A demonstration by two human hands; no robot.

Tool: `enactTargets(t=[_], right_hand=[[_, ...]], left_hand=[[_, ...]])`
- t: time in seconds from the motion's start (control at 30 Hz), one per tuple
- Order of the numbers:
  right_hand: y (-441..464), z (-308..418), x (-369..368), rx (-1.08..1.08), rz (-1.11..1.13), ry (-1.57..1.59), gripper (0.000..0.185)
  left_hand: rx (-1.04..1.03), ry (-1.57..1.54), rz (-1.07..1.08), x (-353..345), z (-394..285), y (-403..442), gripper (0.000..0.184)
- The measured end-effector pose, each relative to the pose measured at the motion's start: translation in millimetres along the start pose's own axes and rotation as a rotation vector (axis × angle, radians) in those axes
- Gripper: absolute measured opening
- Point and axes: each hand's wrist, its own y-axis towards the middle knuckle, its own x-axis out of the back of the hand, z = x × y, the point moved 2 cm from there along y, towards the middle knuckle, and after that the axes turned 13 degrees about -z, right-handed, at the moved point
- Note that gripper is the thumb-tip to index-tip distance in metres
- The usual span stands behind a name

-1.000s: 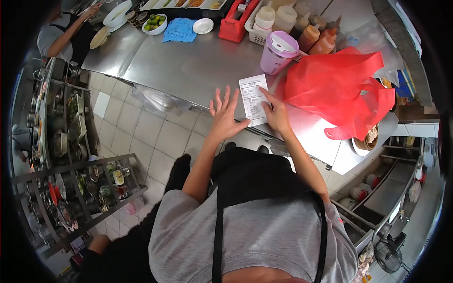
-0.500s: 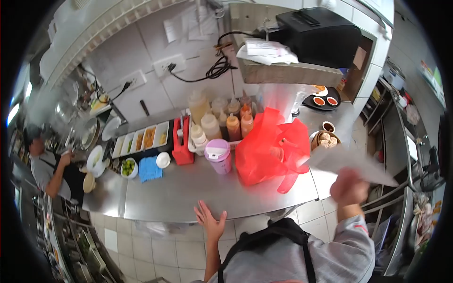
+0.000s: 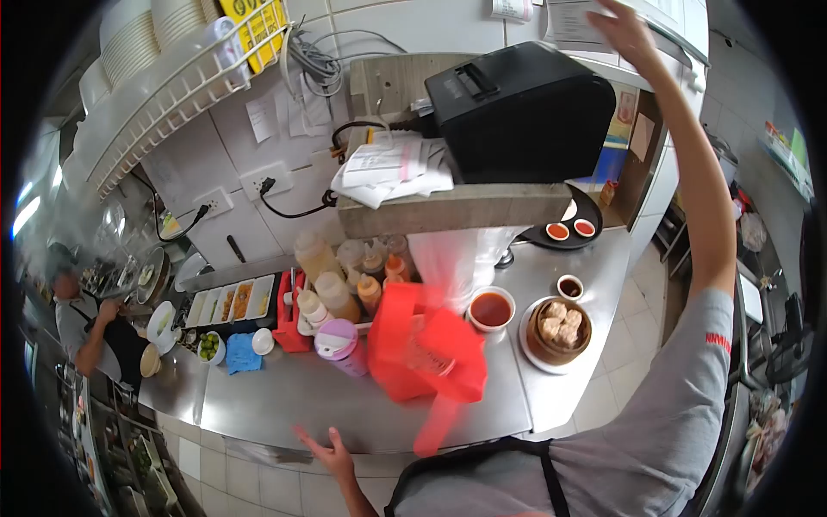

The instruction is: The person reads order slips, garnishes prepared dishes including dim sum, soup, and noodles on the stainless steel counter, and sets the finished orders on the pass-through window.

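Observation:
My right hand (image 3: 627,36) is raised at the upper right, its fingers stretched out beside a printed paper sheet (image 3: 575,24) on the tiled wall. Whether the fingertips touch the sheet I cannot tell. Low over the counter's front edge, my left hand (image 3: 329,451) has its fingers apart and holds nothing. Beyond it a red plastic bag (image 3: 422,353) sits on the steel counter (image 3: 276,405), one handle hanging forward. A purple-lidded cup (image 3: 340,345) stands to the bag's left.
A black receipt printer (image 3: 525,112) and paper slips (image 3: 392,168) rest on a shelf. Right of the bag are a bowl of red-brown liquid (image 3: 491,308), a steamer of dumplings (image 3: 560,332) and a sauce dish (image 3: 569,287). Squeeze bottles (image 3: 336,297) line the back. Another person (image 3: 95,327) stands far left.
My right hand has gone from low right, where it held a white sheet, up to the wall. My left hand has lifted off the counter. The view has shifted.

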Motion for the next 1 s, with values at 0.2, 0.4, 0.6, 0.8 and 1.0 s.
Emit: enactTargets(t=[0.2,0.4,0.6,0.8,1.0], right_hand=[[73.5,-56.3,-128.2,0.202,0.287,0.463,0.051],[99.7,-86.9,-204.1,-0.144,0.428,0.707,0.045],[120.1,-62.7,-199.5,0.064,0.350,0.542,0.055],[93.9,0.6,-102.6,0.141,0.336,0.118,0.043],[-5.3,126.6,16.2,0.264,-0.012,0.058,0.035]], left_hand=[[-0.077,0.165,-0.072,-12.7,-27.4,-53.4,0.072],[0.111,0.298,-0.155,5.9,-43.3,-107.7,0.073],[0.174,0.382,-0.159,8.6,-46.4,-114.7,0.079],[0.112,0.306,-0.131,5.3,-47.0,-107.3,0.074],[0.047,0.121,-0.158,0.4,-52.5,-69.0,0.066]])
